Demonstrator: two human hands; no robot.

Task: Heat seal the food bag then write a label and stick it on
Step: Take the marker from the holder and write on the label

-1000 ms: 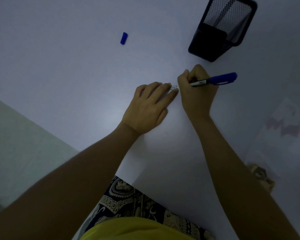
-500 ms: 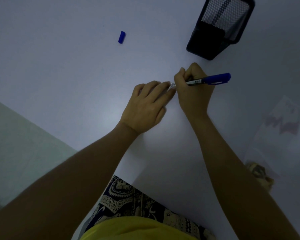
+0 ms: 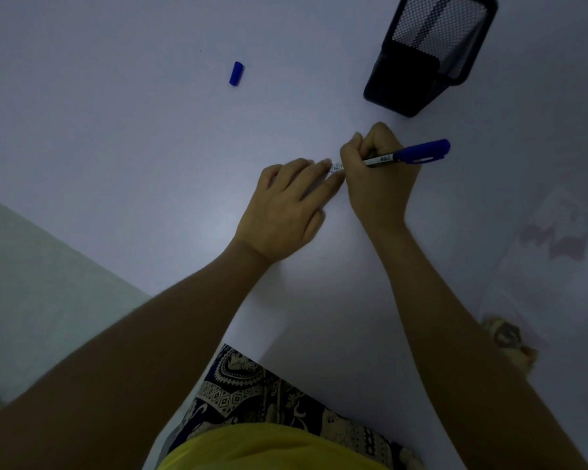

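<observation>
My right hand (image 3: 379, 179) grips a blue marker (image 3: 409, 155), its tip down and hidden behind my fingers. A small white label (image 3: 336, 167) lies on the white table (image 3: 133, 137), only a sliver showing between my two hands. My left hand (image 3: 287, 206) lies flat, its fingertips pressing the label's left end. The marker's blue cap (image 3: 236, 73) lies by itself far to the upper left. A clear food bag (image 3: 540, 276) lies at the right edge, faint in the dim light.
A black mesh pen holder (image 3: 428, 54) stands just beyond my right hand. A small brownish object (image 3: 506, 337) sits by the bag's near corner. The table's near edge runs diagonally at lower left, with pale floor (image 3: 31, 283) beyond it.
Both hands stay on the label. My right hand with the marker has shifted slightly left along the label; the left hand has barely moved.
</observation>
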